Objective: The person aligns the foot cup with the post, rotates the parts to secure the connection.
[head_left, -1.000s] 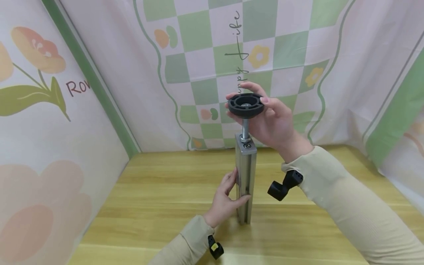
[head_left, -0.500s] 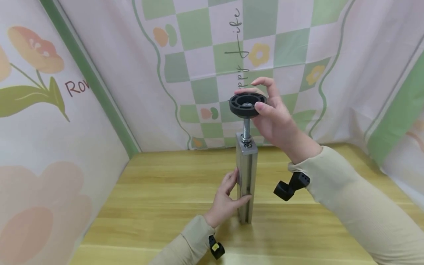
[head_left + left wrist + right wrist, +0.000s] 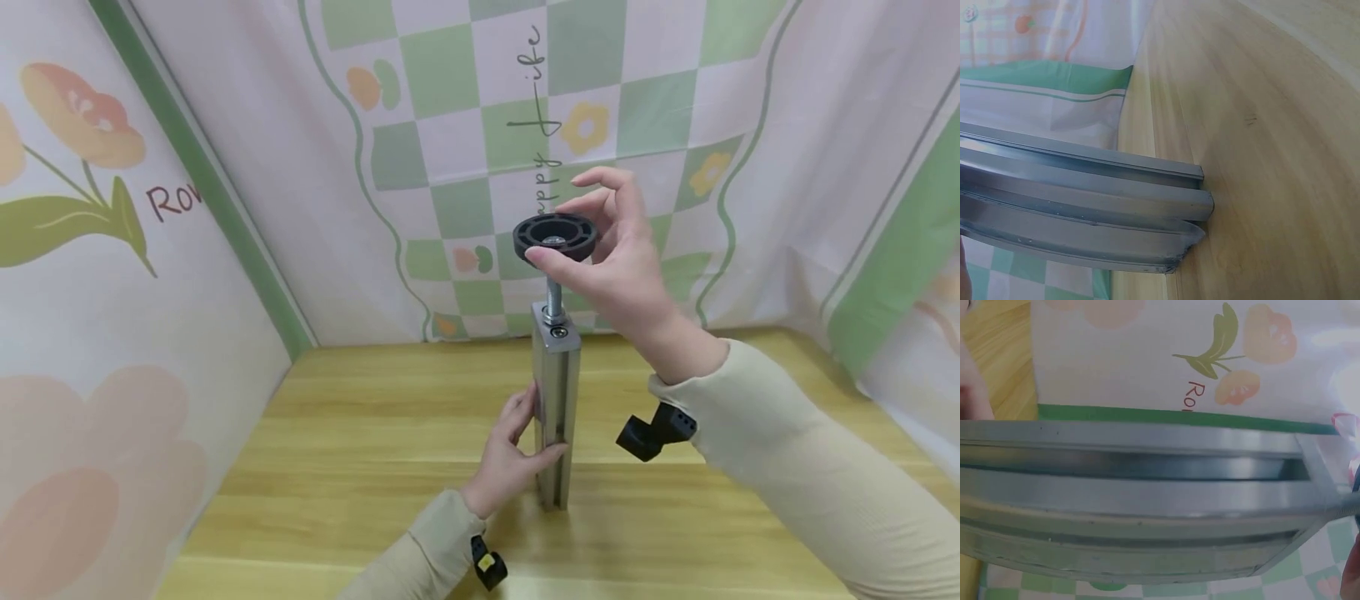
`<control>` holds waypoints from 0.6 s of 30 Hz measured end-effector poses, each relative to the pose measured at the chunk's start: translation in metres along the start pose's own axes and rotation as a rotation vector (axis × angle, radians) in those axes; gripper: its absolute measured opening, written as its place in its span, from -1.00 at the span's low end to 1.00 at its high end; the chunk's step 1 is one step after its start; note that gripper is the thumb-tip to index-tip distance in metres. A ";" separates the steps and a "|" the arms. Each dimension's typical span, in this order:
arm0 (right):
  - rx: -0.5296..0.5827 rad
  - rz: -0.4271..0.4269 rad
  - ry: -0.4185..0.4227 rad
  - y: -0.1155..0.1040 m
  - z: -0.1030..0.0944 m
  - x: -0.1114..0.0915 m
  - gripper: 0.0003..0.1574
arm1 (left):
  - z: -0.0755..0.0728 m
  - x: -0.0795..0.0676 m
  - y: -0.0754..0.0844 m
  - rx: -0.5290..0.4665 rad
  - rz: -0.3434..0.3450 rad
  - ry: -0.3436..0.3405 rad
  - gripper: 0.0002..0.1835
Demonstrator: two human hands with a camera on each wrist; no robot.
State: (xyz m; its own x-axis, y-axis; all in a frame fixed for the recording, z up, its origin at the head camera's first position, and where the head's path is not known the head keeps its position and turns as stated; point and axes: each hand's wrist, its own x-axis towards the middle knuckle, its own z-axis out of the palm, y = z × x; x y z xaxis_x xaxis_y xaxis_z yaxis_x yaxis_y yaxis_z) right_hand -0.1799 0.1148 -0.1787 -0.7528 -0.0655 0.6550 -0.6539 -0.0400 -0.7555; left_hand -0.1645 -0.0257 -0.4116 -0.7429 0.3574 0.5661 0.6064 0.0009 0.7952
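An aluminium profile bar (image 3: 557, 408) stands upright on the table. My left hand (image 3: 501, 471) grips its lower half, thumb on the near face and fingers on the left side. A plate with a round screw caps its top end. From this plate a threaded rod (image 3: 553, 292) with a nut rises to a black levelling foot (image 3: 537, 235). My right hand (image 3: 633, 271) pinches the foot: the thumb presses the near rim, other fingers lie behind it, partly hidden. The profile's bottom end (image 3: 1191, 200) meets the wood in the left wrist view; its length (image 3: 1135, 497) crosses the right wrist view.
The wooden table (image 3: 337, 467) extends around the bar. A checkered curtain (image 3: 450, 167) hangs behind it, and a flower-printed cloth (image 3: 112, 275) borders the left side. Each sleeve carries a black wrist mount (image 3: 651, 432).
My right thumb has swept from the foot's right side across its near rim to the left, while the fingers moved back and right. My left hand keeps its place on the profile.
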 end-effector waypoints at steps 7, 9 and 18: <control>-0.250 -0.041 0.117 -0.004 0.007 -0.004 -0.22 | 0.001 -0.002 -0.001 -0.012 0.010 0.001 0.00; -0.293 -0.067 0.133 -0.003 0.008 -0.005 -0.22 | 0.001 -0.002 -0.001 -0.011 0.011 0.000 0.00; -0.337 -0.112 0.119 -0.001 0.006 -0.002 -0.26 | 0.001 -0.001 0.001 -0.005 0.004 -0.002 0.01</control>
State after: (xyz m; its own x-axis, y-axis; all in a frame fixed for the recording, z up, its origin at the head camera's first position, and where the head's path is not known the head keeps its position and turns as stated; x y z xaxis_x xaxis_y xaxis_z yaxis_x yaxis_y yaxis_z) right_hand -0.1768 0.1093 -0.1792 -0.6654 0.0378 0.7455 -0.7063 0.2912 -0.6452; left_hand -0.1632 -0.0254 -0.4119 -0.7397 0.3596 0.5688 0.6080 -0.0050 0.7939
